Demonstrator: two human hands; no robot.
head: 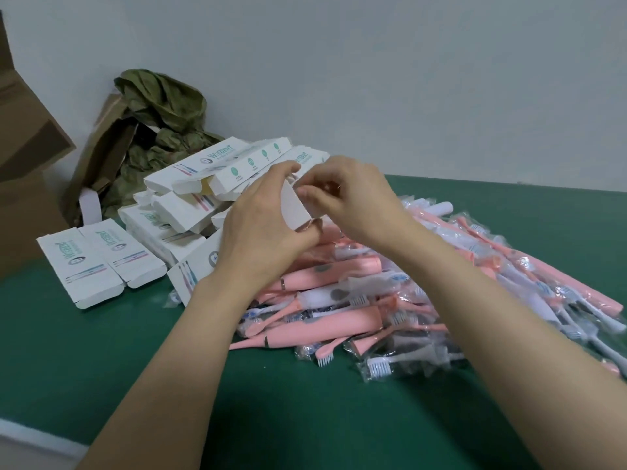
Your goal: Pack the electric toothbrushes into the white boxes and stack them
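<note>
Box (296,209) between left hand (261,232) and right hand (354,201)

**One brand name, on the white boxes**

We read "WISDENT" in green letters on the top box (217,156) of the pile, left of the frame's centre. It also stands on the two flat boxes (78,266) at the left. The small print beside the green round marks (250,161) is too small for us to read.

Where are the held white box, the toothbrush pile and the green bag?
held white box (293,207), head view, plain side panel
toothbrush pile (332,325), head view, a pink handle
green bag (159,103), head view, crumpled top
</note>
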